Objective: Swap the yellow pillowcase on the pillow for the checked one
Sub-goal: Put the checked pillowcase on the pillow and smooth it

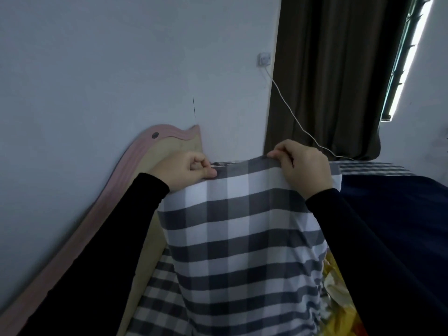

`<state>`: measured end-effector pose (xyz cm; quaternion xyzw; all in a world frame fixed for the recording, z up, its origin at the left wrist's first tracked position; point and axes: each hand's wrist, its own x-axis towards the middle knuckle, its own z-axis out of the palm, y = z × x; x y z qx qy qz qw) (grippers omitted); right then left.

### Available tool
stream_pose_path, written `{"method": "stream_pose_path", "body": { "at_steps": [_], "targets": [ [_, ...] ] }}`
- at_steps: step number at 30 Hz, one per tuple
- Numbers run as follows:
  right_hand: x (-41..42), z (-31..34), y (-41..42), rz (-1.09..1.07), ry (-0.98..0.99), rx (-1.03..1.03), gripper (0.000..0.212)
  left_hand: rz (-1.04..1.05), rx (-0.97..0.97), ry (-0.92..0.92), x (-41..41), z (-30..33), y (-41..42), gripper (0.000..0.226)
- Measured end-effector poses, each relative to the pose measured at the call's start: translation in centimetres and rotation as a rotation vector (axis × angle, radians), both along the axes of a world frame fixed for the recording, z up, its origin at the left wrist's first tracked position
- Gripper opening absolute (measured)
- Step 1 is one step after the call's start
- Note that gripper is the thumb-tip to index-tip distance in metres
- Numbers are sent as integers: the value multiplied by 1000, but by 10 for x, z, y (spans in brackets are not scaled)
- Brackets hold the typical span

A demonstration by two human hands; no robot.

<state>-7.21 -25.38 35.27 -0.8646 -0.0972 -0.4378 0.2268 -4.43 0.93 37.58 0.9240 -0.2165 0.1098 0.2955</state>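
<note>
The grey-and-white checked pillowcase (242, 234) hangs upright in front of me, filled out in a pillow shape; the pillow itself is hidden inside. My left hand (186, 170) pinches its top edge at the left corner. My right hand (303, 166) grips the same top edge at the right corner. Both hands are closed on the cloth and hold it up. A crumpled piece of yellow fabric (339, 294), which looks like the yellow pillowcase, lies low at the right, partly behind my right sleeve.
A pink-and-cream headboard (155, 151) leans along the white wall on the left. Checked bed sheet (155, 299) lies below, and a dark blue blanket (392, 202) at right. A white cable (298, 122) runs from a wall socket (264, 59) past a dark curtain (334, 76).
</note>
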Motion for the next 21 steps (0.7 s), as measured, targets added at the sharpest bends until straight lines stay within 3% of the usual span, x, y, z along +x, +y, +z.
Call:
{"method": "stream_pose_path", "body": {
  "at_steps": [2, 5, 6, 10, 14, 17, 19, 21],
  "targets": [
    [8, -3, -4, 46, 110, 9, 23, -18, -12, 27, 1, 2, 1, 24],
    [26, -22, -15, 27, 586, -108, 38, -12, 52, 139, 1, -16, 4, 36],
    [29, -29, -19, -3, 642, -153, 45, 13, 43, 155, 2, -24, 7, 41],
    [29, -33, -32, 28, 620, -110, 49, 116, -14, 151, 3, -46, 20, 61],
    [25, -28, -31, 50, 684, -55, 35, 70, -215, 197, -2, -47, 24, 28],
    [21, -30, -20, -27, 640, -46, 34, 144, -352, 252, 3, -44, 29, 22],
    [20, -32, -13, -86, 576, -46, 32, 329, -211, 202, 13, -46, 30, 25],
    [18, -37, -10, -93, 454, -28, 32, 476, -9, -124, 11, -47, 23, 31]
  ]
}}
